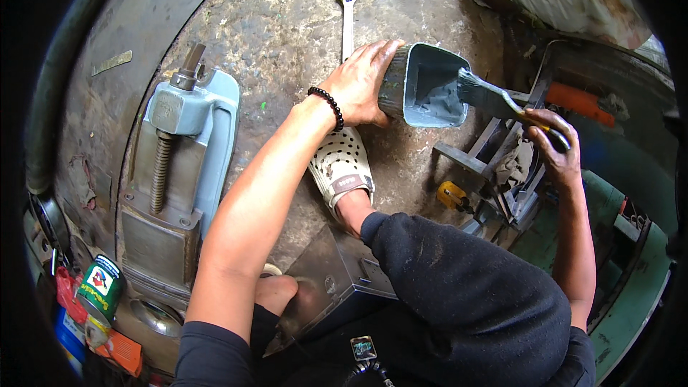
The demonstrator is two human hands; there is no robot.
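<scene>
My left hand point(360, 84) is wrapped around the side of a square plastic tub point(394, 86), which is tilted with its mouth turned to the right. Grey-blue paint point(438, 105) coats the inside and lies along the lower wall. In my right hand point(555, 145) is a paintbrush point(505, 97), gripped by its handle. The brush's paint-covered bristles touch or overlap the tub's right rim; which one I cannot tell. To the left stands a vise-like metal machine part point(224, 118) with a threaded screw, its frame painted light blue-grey.
An adjustable wrench point(348, 21) lies on the stained floor beyond my left hand. My shoe point(339, 165) is beneath the tub. A metal frame point(476, 161), a yellow tape measure point(453, 194) and green metal parts point(631, 301) are at right. A green can point(101, 288) stands lower left.
</scene>
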